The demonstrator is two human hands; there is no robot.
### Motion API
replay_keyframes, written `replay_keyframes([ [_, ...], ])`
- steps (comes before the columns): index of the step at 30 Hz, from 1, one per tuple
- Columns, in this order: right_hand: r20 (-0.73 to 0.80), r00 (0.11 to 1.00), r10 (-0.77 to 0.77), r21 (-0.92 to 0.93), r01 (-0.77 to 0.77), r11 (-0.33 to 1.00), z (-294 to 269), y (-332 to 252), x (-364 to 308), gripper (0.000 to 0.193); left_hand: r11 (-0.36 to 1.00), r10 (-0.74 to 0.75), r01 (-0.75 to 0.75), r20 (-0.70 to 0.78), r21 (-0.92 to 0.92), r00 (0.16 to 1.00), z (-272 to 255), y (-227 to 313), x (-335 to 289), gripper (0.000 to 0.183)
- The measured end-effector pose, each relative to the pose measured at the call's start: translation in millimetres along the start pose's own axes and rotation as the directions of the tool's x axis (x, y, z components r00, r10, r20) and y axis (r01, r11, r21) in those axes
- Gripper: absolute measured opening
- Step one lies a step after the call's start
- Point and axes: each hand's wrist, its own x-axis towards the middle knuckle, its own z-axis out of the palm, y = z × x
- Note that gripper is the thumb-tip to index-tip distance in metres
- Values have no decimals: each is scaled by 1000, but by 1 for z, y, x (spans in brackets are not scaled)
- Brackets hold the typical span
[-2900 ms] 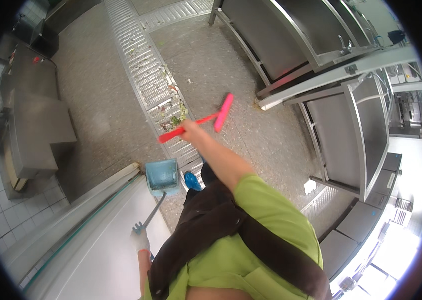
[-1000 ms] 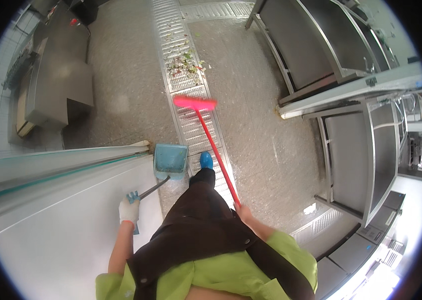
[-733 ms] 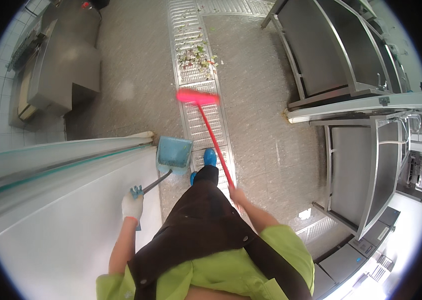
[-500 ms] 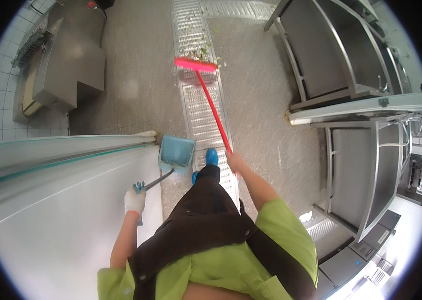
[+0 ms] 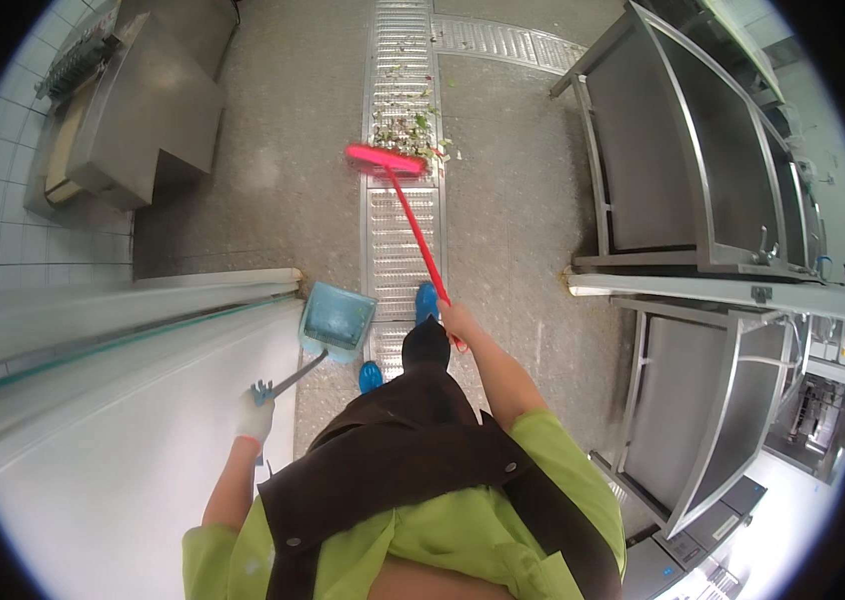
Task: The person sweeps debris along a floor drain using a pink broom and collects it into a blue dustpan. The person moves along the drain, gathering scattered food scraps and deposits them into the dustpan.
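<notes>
My bare right hand is wrapped round the red handle of a broom. The broom's pink head lies across a metal drain grating, on the near side of a scatter of green and pale vegetable scraps. In a white glove with blue fingertips, my left hand grips the grey handle of a long-handled dustpan. The dustpan's blue pan is down at the floor, left of the grating and beside the end of a white partition. Its inside looks wet, and I make out no scraps in it.
Left stands a white partition, with a steel machine beyond it. Steel-framed tables and a white rail line the right. My blue shoes are on and beside the grating. A second grating branches off to the right.
My view has shifted forward, and more scraps show beyond the broom head. My feet have stepped apart. The dustpan has swung slightly left and turned; both hands keep their grips.
</notes>
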Motion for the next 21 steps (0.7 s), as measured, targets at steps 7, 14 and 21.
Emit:
replay_keyframes([
  [7,320,932,170,262,-260,929,-61,30,-79,41,983,-53,70,-103,169,993,-18,53,-21,29],
  [14,199,979,40,115,-63,991,-105,-56,26,21,959,-237,260,-185,116,954,-11,81,-19,29],
  [21,492,871,-8,439,-240,866,-112,-202,4,22,896,-444,436,-170,-80,880,6,80,-20,28],
])
